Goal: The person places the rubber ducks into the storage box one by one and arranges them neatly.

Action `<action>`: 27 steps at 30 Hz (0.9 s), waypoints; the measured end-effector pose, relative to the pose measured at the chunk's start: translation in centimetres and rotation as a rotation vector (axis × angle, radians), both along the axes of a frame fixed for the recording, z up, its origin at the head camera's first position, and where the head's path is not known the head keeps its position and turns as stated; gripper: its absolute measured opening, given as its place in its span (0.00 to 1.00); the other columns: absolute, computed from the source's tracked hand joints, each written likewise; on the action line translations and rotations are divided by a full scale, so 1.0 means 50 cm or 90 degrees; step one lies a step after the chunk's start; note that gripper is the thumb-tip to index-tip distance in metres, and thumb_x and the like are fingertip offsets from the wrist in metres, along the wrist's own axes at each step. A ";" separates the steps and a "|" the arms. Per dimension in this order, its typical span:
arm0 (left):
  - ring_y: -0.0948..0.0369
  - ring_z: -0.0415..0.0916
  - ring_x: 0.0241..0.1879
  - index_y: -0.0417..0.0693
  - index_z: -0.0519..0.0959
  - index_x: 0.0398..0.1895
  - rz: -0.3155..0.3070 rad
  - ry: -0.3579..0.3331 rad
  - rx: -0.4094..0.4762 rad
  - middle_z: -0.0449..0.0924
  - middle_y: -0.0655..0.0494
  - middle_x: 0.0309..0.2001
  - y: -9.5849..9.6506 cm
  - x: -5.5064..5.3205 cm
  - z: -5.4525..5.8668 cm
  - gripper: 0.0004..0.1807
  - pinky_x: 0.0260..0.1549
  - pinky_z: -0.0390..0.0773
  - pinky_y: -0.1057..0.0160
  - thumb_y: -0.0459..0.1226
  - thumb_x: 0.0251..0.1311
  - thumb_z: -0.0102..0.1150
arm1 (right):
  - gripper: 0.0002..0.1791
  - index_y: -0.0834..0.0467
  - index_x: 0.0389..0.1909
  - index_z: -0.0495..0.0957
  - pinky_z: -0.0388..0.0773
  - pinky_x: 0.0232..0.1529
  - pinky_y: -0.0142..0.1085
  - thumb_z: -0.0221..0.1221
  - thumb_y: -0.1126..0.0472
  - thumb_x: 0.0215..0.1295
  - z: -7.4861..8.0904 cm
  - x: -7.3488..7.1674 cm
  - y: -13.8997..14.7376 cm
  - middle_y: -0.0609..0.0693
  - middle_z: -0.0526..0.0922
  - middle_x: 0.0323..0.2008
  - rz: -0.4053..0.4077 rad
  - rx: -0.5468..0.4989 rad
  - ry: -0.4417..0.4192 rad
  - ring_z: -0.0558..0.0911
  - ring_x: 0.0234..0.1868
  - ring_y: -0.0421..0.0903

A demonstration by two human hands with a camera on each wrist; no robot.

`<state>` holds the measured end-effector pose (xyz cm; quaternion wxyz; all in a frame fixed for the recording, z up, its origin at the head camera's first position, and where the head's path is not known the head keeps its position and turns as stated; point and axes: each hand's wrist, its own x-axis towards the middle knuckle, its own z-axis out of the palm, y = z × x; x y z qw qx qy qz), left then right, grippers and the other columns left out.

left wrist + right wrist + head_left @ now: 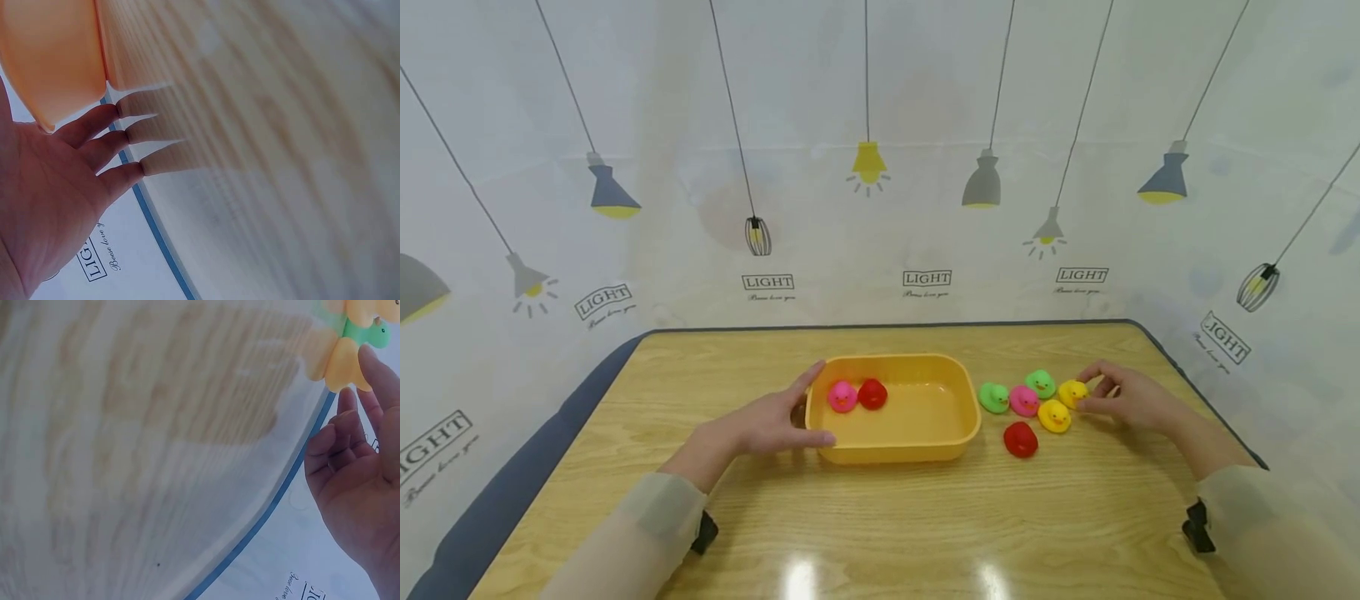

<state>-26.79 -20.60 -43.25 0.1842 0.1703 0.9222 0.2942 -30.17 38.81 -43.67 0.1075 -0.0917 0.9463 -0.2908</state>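
My left hand grips the left end of an orange-yellow plastic tray, its thumb over the near corner and a finger at the far corner. Three spread fingertips touch the tabletop in the left wrist view. Inside the tray, a pink rubber duck sits beside a red rubber duck. To the right, my right hand pinches a yellow rubber duck between thumb and finger; that duck still stands among the others. In the right wrist view, the same yellow duck is at the fingertips.
Right of the tray cluster two green ducks, a pink duck and another yellow duck. A red duck lies nearer me. The wooden table has a dark edge, with lamp-printed fabric behind.
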 end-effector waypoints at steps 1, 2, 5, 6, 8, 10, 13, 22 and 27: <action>0.42 0.71 0.78 0.79 0.34 0.91 0.001 0.000 -0.001 0.67 0.41 0.83 0.001 -0.001 0.000 0.67 0.80 0.66 0.33 0.71 0.60 0.71 | 0.31 0.59 0.65 0.75 0.76 0.32 0.36 0.72 0.45 0.73 -0.001 -0.001 0.001 0.53 0.82 0.42 0.001 -0.001 0.003 0.77 0.35 0.48; 0.41 0.71 0.78 0.79 0.34 0.91 -0.001 0.001 0.000 0.67 0.41 0.83 0.001 -0.001 0.000 0.67 0.80 0.65 0.33 0.71 0.60 0.71 | 0.31 0.60 0.65 0.75 0.76 0.31 0.36 0.72 0.45 0.73 -0.002 -0.001 0.001 0.53 0.82 0.42 0.001 0.000 0.006 0.77 0.34 0.48; 0.41 0.70 0.79 0.80 0.34 0.91 -0.002 0.002 0.003 0.66 0.41 0.83 0.001 -0.001 0.001 0.68 0.81 0.65 0.33 0.71 0.60 0.71 | 0.29 0.60 0.64 0.76 0.77 0.30 0.36 0.72 0.47 0.74 -0.005 0.000 0.002 0.53 0.83 0.42 0.001 0.001 0.016 0.78 0.34 0.48; 0.41 0.70 0.79 0.79 0.34 0.91 -0.004 0.003 0.003 0.67 0.40 0.83 0.000 -0.001 0.001 0.68 0.81 0.65 0.33 0.72 0.60 0.71 | 0.29 0.61 0.64 0.76 0.77 0.30 0.36 0.72 0.47 0.74 -0.006 0.001 0.002 0.53 0.83 0.42 0.001 0.001 0.020 0.78 0.34 0.48; 0.40 0.70 0.78 0.78 0.33 0.91 -0.007 0.005 0.005 0.67 0.39 0.83 -0.001 0.000 0.002 0.68 0.80 0.65 0.33 0.72 0.59 0.70 | 0.28 0.61 0.64 0.77 0.77 0.30 0.35 0.72 0.47 0.74 -0.006 0.003 0.002 0.53 0.83 0.42 -0.003 0.006 0.028 0.78 0.34 0.47; 0.40 0.70 0.79 0.79 0.34 0.91 -0.006 0.004 0.005 0.67 0.40 0.83 0.000 0.000 0.002 0.68 0.81 0.64 0.33 0.72 0.60 0.70 | 0.29 0.61 0.64 0.77 0.77 0.29 0.35 0.71 0.47 0.75 -0.003 0.006 0.004 0.53 0.83 0.42 -0.009 0.011 0.037 0.78 0.34 0.47; 0.40 0.70 0.79 0.78 0.34 0.91 -0.006 0.002 0.004 0.67 0.40 0.83 0.001 0.000 0.002 0.67 0.81 0.65 0.34 0.71 0.60 0.71 | 0.30 0.62 0.65 0.77 0.76 0.30 0.35 0.70 0.46 0.76 0.005 0.012 0.006 0.52 0.83 0.42 -0.023 0.020 0.060 0.77 0.36 0.46; 0.41 0.72 0.77 0.77 0.33 0.91 -0.006 -0.004 0.005 0.68 0.39 0.82 0.002 -0.001 0.003 0.68 0.79 0.66 0.32 0.71 0.60 0.71 | 0.30 0.58 0.65 0.79 0.72 0.31 0.34 0.68 0.40 0.76 0.048 0.030 -0.017 0.52 0.81 0.44 -0.045 0.011 0.142 0.74 0.39 0.46; 0.41 0.72 0.77 0.76 0.33 0.91 -0.005 -0.005 0.006 0.68 0.39 0.82 0.002 -0.001 0.004 0.68 0.79 0.66 0.32 0.71 0.60 0.71 | 0.27 0.54 0.63 0.81 0.71 0.29 0.33 0.69 0.41 0.76 0.074 0.037 -0.057 0.51 0.80 0.43 -0.020 -0.008 0.161 0.74 0.36 0.45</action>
